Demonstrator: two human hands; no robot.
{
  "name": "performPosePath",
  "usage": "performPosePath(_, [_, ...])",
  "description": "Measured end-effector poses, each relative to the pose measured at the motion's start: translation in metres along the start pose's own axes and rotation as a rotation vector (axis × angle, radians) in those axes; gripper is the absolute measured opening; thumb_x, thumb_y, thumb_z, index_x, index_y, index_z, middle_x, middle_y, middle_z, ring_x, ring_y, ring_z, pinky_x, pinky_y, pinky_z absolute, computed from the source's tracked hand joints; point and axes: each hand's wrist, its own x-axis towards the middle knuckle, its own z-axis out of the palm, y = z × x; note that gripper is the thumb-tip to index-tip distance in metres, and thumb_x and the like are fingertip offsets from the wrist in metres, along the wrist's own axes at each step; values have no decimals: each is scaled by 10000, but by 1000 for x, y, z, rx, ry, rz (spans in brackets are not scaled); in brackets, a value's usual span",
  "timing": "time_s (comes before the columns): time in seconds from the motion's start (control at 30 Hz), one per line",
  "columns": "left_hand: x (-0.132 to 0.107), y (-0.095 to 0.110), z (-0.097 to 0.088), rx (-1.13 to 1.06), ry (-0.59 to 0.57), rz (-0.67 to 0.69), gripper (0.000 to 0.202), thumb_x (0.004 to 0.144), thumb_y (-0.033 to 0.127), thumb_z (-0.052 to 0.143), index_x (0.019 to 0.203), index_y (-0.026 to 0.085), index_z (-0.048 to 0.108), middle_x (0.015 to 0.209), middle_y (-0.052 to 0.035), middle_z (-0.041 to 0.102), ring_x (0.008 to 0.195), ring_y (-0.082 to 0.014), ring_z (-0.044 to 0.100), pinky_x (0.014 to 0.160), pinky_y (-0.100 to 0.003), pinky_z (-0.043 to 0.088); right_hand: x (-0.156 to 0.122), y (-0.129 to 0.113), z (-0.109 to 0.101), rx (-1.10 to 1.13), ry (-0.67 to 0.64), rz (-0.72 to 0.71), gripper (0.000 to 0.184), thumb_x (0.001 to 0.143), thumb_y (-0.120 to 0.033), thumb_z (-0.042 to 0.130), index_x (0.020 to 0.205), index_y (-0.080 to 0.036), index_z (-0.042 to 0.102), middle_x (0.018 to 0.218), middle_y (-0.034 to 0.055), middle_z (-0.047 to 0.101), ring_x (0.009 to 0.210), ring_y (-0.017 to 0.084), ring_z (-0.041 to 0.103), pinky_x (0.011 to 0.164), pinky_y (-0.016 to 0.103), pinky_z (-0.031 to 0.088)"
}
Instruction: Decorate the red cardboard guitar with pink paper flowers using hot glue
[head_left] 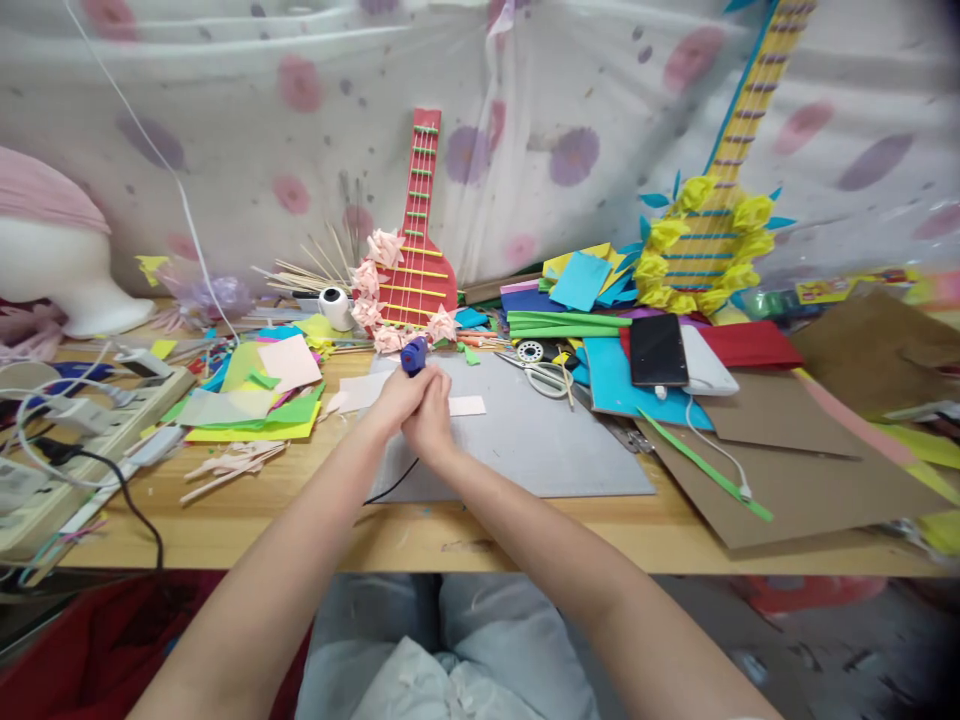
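Apparently at a gluing step, gripping blue glue gun in both hands, clasped over far-left gray mat; probably needing steady aim next.

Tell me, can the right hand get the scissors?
Probably yes: nothing tall stands between the right hand and scissors, but it's pressed to the left hand at the blue glue gun.

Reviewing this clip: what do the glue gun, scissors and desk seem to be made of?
Glue gun: probably hard plastic with a smooth finish, from the solid blue part showing.
Scissors: blades apparently smooth metal, being grey and thin; pale, rounded handles likely smooth plastic.
Desk: wood or wood-look board, faintly glossy, from its yellowish-brown grain.
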Motion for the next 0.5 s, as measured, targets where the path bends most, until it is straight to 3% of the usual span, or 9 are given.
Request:
performPosePath(0.07, [3, -6, -22, -10, 24, -14, 319, 698, 414, 555, 837, 133, 616, 818, -86, 676, 842, -241, 627, 771, -343, 482, -3, -7, -1, 20, -87, -108, 544, 691, -175, 527, 1213, -141, 375, 1208, 152, 422, 1178, 234, 401, 993, 396, 380])
performPosePath(0.13, [8, -12, -49, -51, -53, -66, 357, 690, 430, 567, 884, 134, 606, 828, -91, 677, 804, -231, 640, 709, -343, 504, -4, -8, -7, 29, -188, -161, 567, 699, -203, 546, 1240, -180, 377, 1256, 132, 402, 1160, 217, 425, 978, 379, 404])
performPosePath(0.23, [16, -21, -96, 59, -70, -113, 382, 673, 430, 607, 904, 126, 592, 877, -108, 678, 732, -208, 645, 600, -307, 503, 1, 5, -26, -4, -296, -134, 503, 727, -242, 536, 1216, -221, 421, 1263, 113, 390, 982, 178, 526, 862, 352, 476])
performPosePath(0.33, [25, -31, -139, 188, -58, -172, 368, 710, 416, 608, 948, 136, 589, 913, -78, 680, 730, -174, 630, 567, -255, 482, 9, 27, -50, -90, -303, -99, 418, 727, -216, 518, 1143, -209, 477, 1195, 107, 430, 868, 158, 547, 789, 342, 491])
performPosePath(0.4, [30, -39, -157, 270, -46, -213, 321, 751, 381, 589, 967, 143, 585, 890, -38, 675, 709, -140, 612, 577, -226, 472, 13, 41, -65, -140, -294, -93, 388, 727, -206, 511, 1115, -202, 494, 1160, 103, 448, 852, 155, 545, 767, 331, 488])
performPosePath(0.5, [37, -54, -168, 358, -14, -243, 304, 775, 377, 572, 967, 142, 583, 755, 7, 640, 643, -117, 569, 569, -213, 464, 17, 56, -80, -183, -259, -58, 355, 731, -206, 502, 1086, -196, 508, 1118, 96, 468, 837, 153, 544, 727, 308, 486])
